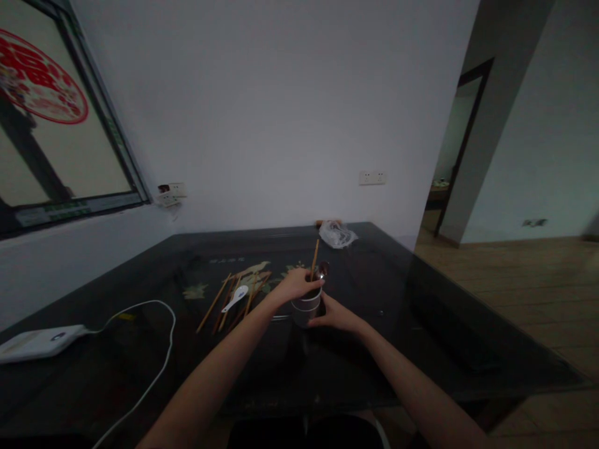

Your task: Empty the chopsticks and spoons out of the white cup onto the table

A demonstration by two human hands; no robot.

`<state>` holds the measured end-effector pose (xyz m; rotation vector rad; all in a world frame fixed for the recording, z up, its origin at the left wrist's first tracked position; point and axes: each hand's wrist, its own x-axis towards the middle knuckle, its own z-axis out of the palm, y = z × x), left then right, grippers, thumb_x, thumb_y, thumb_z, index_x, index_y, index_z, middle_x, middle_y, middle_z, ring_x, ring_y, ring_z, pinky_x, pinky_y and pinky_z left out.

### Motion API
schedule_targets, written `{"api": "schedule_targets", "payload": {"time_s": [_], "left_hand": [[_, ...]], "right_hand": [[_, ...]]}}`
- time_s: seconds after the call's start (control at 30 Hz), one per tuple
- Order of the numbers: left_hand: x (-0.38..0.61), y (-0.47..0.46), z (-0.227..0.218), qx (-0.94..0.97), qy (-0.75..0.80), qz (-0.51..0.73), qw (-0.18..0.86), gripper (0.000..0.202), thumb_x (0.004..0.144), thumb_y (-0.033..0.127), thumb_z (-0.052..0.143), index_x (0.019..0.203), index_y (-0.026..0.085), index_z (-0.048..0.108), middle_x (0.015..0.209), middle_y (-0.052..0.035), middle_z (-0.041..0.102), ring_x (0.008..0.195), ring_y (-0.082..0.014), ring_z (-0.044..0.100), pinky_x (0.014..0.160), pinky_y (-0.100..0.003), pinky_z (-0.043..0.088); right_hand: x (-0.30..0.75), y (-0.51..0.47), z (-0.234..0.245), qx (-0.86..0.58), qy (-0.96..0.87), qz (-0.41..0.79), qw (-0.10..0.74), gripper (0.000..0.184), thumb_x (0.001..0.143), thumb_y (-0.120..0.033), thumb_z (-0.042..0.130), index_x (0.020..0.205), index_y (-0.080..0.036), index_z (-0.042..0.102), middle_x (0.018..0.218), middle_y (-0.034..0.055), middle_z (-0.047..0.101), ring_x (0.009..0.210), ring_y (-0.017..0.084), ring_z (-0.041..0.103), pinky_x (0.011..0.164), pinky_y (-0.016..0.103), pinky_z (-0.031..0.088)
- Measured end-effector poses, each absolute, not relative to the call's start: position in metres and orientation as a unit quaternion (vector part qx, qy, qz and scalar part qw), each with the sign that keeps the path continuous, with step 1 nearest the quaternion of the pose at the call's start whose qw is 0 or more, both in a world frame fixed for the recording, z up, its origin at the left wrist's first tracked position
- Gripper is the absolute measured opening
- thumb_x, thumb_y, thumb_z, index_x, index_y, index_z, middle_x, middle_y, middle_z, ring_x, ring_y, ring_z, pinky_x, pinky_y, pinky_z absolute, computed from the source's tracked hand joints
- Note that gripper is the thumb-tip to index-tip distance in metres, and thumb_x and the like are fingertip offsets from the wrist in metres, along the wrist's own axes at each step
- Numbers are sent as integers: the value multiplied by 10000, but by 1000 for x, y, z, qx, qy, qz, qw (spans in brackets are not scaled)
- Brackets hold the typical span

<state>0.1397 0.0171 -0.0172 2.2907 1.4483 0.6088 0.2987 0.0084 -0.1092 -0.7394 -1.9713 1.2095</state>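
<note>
A light-coloured ribbed cup stands upright on the dark table in front of me. My right hand is wrapped around its right side, thumb and fingers against the wall. Over the rim, my left hand has its fingertips closed at the neck of a shiny metal spoon, bowl up. A wooden chopstick rises at a slant just behind the left fingers; its lower end is hidden. Left of the cup, several chopsticks lie loosely on the table, with a white soup spoon on top of them.
A crumpled clear plastic bag lies at the table's far edge. On the left is a white device with a white cable curving toward me. A dark flat object lies on the right of the table.
</note>
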Motion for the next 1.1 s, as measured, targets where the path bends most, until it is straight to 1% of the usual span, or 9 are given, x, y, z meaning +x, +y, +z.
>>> {"api": "schedule_targets", "payload": {"time_s": [0.13, 0.3, 0.43, 0.53, 0.67, 0.83, 0.9, 1.0, 1.1], "left_hand": [[144, 17, -17, 802, 530, 213, 172, 369, 784, 469, 586, 924, 151, 710, 886, -104, 717, 831, -240, 654, 733, -291, 474], [145, 11, -17, 806, 522, 238, 144, 306, 799, 398, 587, 964, 160, 686, 942, -111, 706, 886, -238, 647, 775, -293, 474], [145, 5, -20, 806, 518, 263, 114, 258, 815, 345, 573, 978, 167, 662, 961, -109, 696, 896, -232, 644, 786, -296, 473], [144, 3, -22, 807, 510, 276, 112, 230, 824, 317, 565, 972, 164, 651, 950, -97, 692, 895, -224, 640, 793, -295, 474], [142, 0, -24, 809, 495, 297, 109, 195, 834, 250, 547, 983, 160, 634, 985, -86, 682, 926, -217, 628, 831, -311, 470], [141, -4, -25, 805, 486, 318, 123, 198, 869, 205, 493, 1031, 167, 600, 1043, -95, 667, 992, -221, 613, 883, -334, 456], [140, -4, -25, 801, 480, 329, 137, 206, 889, 204, 460, 1054, 166, 576, 1056, -101, 663, 999, -221, 614, 890, -339, 452], [140, -4, -27, 792, 468, 356, 166, 227, 913, 184, 399, 1102, 158, 522, 1042, -102, 667, 974, -212, 626, 878, -336, 454], [139, -3, -28, 773, 456, 396, 196, 227, 915, 166, 383, 1120, 152, 478, 989, -97, 680, 944, -207, 635, 858, -335, 459]], "right_hand": [[299, 7, -107, -286, -765, 464, 344, 914, 560, -299, 838, 1337, -165, 377, 1342, 144, 499, 1236, 306, 472, 1073, 485, 330], [299, 9, -110, -278, -767, 464, 345, 928, 554, -300, 843, 1340, -167, 368, 1364, 149, 480, 1259, 303, 453, 1086, 481, 313], [299, 10, -111, -273, -761, 475, 348, 952, 552, -315, 846, 1356, -181, 356, 1357, 139, 493, 1255, 298, 459, 1091, 489, 304], [298, 10, -112, -266, -757, 482, 352, 956, 553, -320, 845, 1362, -190, 354, 1365, 132, 487, 1256, 296, 460, 1091, 490, 303], [298, 11, -114, -278, -764, 464, 351, 958, 552, -307, 846, 1367, -187, 357, 1374, 136, 475, 1258, 304, 453, 1091, 494, 298], [298, 12, -115, -269, -764, 473, 347, 928, 562, -319, 840, 1360, -201, 380, 1379, 126, 470, 1260, 301, 453, 1079, 483, 324], [299, 12, -114, -273, -765, 470, 346, 928, 567, -324, 837, 1366, -204, 380, 1387, 127, 461, 1267, 306, 444, 1084, 487, 315], [299, 11, -113, -283, -772, 453, 344, 956, 574, -327, 835, 1391, -208, 352, 1400, 130, 448, 1287, 310, 422, 1100, 491, 285], [300, 11, -114, -274, -773, 457, 344, 973, 591, -334, 828, 1411, -214, 317, 1427, 126, 417, 1308, 298, 399, 1109, 477, 276]]}}
